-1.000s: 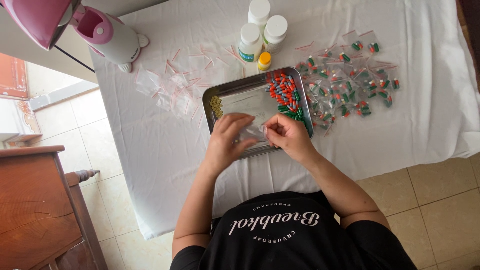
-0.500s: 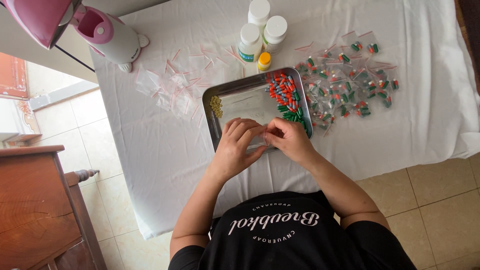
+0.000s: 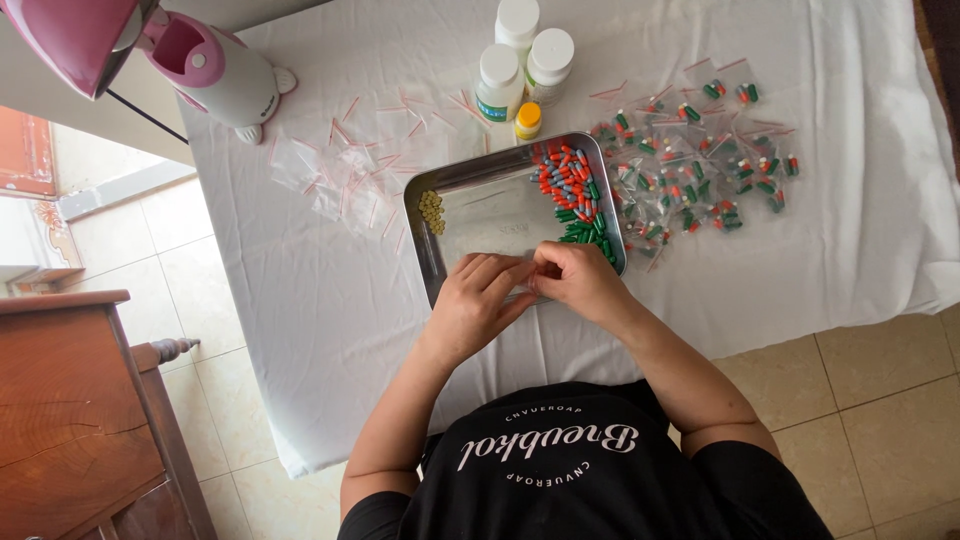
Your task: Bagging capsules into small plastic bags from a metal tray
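Item: small clear zip bag [image 3: 522, 285], pinched between both hands over the near edge of the steel tray [image 3: 480, 180]. Bag sits betw. the two sets of fingers, mostly hidden; its long axis runs approx. left-right, from left hand [image 3: 478, 303] to right hand [image 3: 577, 281]. Left fingers [image 3: 497, 272] lie flat, extended across the bag's left part, grasping it; right fingers curled tight on its right end. Contents of bag: cannot tell, too small and covered. Both hands equally near, touching the bag and each other at the fingertips. Pile of red, blue and green capsules [image 3: 572, 190] lies in the tray's far-right part, just beyond the right hand, so that hand is nearer to it; small heap of yellow tablets [image 3: 431, 210] at tray's left wall, far-left of the left hand. Also on worktop [image 3: 300, 270], white cloth: empty clear bags w. red strips [image 3: 345, 170] left of tray; filled bags w. capsules [image 3: 700, 165] right of tray; white bottles [image 3: 522, 60] and a small yellow-capped bottle [image 3: 528, 122] at far side; pink-white appliance [image 3: 215, 75] far left. Change vs. 1 s ago: hands now closer together and nearer the tray's near rim; bag, then visible spread betw. them, now almost fully covered; left fingers moved rightward over it. Tray, piles, bottles unchanged.
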